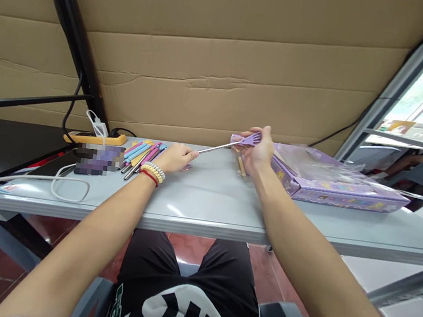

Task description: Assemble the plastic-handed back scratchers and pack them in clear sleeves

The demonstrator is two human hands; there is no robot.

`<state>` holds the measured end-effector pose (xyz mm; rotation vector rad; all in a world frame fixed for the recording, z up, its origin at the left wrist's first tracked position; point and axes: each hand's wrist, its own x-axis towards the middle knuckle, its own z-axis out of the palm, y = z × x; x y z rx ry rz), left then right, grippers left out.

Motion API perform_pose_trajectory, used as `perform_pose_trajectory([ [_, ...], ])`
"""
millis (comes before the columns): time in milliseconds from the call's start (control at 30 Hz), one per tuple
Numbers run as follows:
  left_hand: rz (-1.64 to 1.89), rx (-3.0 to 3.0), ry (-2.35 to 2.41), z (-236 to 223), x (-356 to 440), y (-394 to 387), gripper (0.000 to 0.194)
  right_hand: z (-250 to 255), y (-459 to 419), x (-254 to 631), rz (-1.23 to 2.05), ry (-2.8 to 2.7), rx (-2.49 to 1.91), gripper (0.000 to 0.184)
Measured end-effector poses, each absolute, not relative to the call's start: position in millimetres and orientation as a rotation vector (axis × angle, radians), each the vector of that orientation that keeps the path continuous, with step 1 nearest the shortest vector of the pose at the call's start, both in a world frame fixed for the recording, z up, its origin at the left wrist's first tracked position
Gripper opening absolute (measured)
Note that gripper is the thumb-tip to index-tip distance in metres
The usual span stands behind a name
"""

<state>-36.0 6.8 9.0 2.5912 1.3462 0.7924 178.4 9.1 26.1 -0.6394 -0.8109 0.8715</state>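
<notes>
A telescopic back scratcher (216, 148), with a thin metal rod and a purple claw-shaped head, stretches between my two hands above the table. My left hand (176, 158) is closed on its near end, hiding the handle. My right hand (260, 151) curls around the purple head, whose prongs lie against the palm; a small purple piece shows at the fingertips. Left of my left hand lies a pile of back scratchers (141, 155) with coloured handles and metal rods. A small yellowish item (241, 166) in clear wrap sits beneath my right hand, partly hidden.
A purple printed box (348, 198) covered with clear plastic film lies right of my right hand. On the left are a phone-like dark item (98, 161), a yellow power strip (95, 138) and a white cable (69, 198). Cardboard panels (222, 93) stand behind the grey table (207, 198).
</notes>
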Motion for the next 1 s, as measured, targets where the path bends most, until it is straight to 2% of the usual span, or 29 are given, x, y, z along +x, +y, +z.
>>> perform_pose_trajectory([
  [233, 0.907, 2.507, 1.276, 10, -39, 11, 0.042, 14, 2, 151, 1.045, -1.097, -0.743, 0.051],
  [367, 1.307, 2.261, 1.57, 24, -78, 25, 0.033, 14, 9, 163, 0.982, -1.117, -0.835, 0.059],
  [467, 1.498, 1.818, 1.918, 34, -118, 33, 0.026, 13, 12, 166, 0.916, -1.156, -0.866, 0.062],
  [567, 1.338, 1.56, 2.109, 39, -151, 34, 0.028, 11, 11, 163, 0.893, -1.218, -0.897, 0.062],
  [700, 0.967, 1.661, 2.387, 40, -172, 29, 0.01, 10, 8, 158, 0.901, -1.307, -0.903, 0.058],
  [900, 0.686, 1.601, 2.523, 25, -186, 38, 0.022, 9, 4, 159, 0.935, -1.396, -0.935, 0.056],
  [1000, 0.636, 1.599, 2.565, 18, -192, 44, 0.021, 8, 4, 160, 0.93, -1.423, -0.94, 0.057],
])
